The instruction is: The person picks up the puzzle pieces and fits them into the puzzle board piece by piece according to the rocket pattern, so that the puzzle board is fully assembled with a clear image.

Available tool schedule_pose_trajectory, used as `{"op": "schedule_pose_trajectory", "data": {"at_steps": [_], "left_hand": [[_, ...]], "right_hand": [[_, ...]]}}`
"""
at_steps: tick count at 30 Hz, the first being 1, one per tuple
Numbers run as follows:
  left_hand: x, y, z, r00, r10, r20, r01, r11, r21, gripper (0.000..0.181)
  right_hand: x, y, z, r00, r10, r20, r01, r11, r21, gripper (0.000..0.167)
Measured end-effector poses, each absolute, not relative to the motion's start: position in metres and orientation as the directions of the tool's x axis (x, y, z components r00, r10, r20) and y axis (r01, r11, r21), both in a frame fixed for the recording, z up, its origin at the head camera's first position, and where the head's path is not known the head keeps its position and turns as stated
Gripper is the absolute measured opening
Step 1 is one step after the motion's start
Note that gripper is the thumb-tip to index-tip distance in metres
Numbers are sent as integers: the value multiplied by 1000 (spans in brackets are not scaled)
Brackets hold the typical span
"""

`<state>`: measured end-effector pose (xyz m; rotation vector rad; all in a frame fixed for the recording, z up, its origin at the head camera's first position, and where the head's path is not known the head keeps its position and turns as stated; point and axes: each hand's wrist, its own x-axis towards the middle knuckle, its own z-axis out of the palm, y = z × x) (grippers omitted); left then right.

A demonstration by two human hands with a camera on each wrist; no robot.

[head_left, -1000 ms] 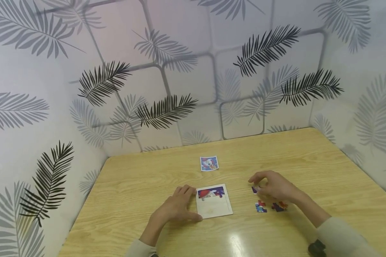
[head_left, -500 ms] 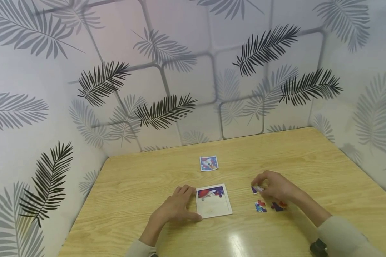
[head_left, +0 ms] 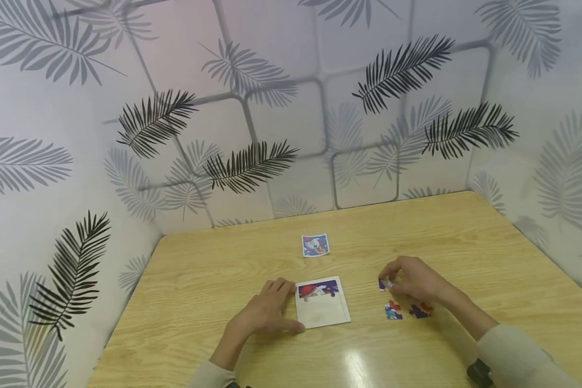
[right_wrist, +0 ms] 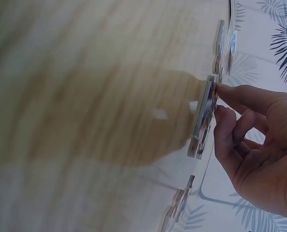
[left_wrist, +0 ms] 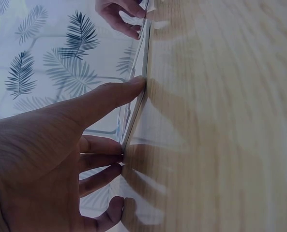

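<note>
A square white puzzle board [head_left: 323, 313] lies on the table, its top strip filled with red, white and purple picture pieces. My left hand [head_left: 265, 311] is spread at its left side, thumb and fingertips touching the edge; in the left wrist view this hand [left_wrist: 51, 140] rests against the board's rim [left_wrist: 136, 108]. Over to the right, my right hand [head_left: 417, 281] pinches a purple and white piece [head_left: 382, 284] at table level. In the right wrist view, the fingers of that hand [right_wrist: 259, 135] cover part of the pieces.
Nearer me than the right fingertips lie a blue and red piece [head_left: 393, 311] and a dark purple and red one [head_left: 419, 311]. A small picture card [head_left: 315, 245] lies beyond the board. A patterned wall [head_left: 291, 129] borders the table's far edge.
My right hand's fingertips have moved slightly right and closer around the purple and white piece. The left hand and the board have stayed in place.
</note>
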<state>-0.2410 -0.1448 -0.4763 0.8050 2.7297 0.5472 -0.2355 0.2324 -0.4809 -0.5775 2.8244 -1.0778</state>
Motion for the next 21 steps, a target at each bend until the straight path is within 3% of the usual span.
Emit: {"op": "schedule_pose_trajectory", "data": {"at_steps": [7,21], "left_hand": [[-242,-144,-476,-817,562,-126,474,781,408,91],[-242,-145,-477,-822,555,-126,466,783,412,87]], "right_hand": [[-236,228,-478,-938,-342,60,-293,688,-665,25],[-240,208,-471,-902,-405,151,-394,628,-671,22]]}}
